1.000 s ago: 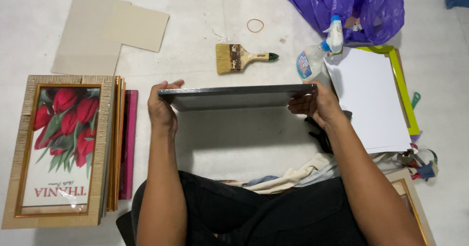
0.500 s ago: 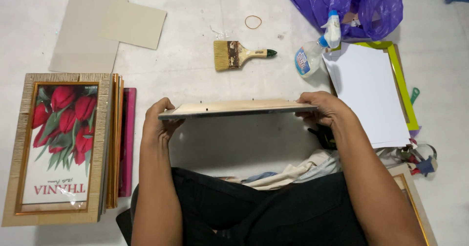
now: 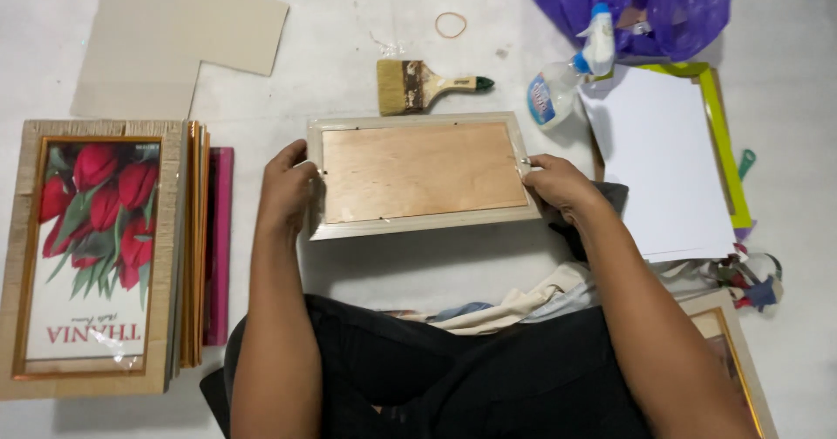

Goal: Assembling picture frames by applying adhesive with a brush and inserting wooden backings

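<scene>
Plywood backing is facing up on the picture frame (image 3: 423,175), which is lying flat on the floor, long axis running left to right before the seated person. The left hand (image 3: 286,186) is gripping its left short end; the right hand (image 3: 558,182) is pinching the right end. Both are equally near. A paintbrush (image 3: 427,85) is lying just beyond, a stack of frames (image 3: 96,256) to the left.
</scene>
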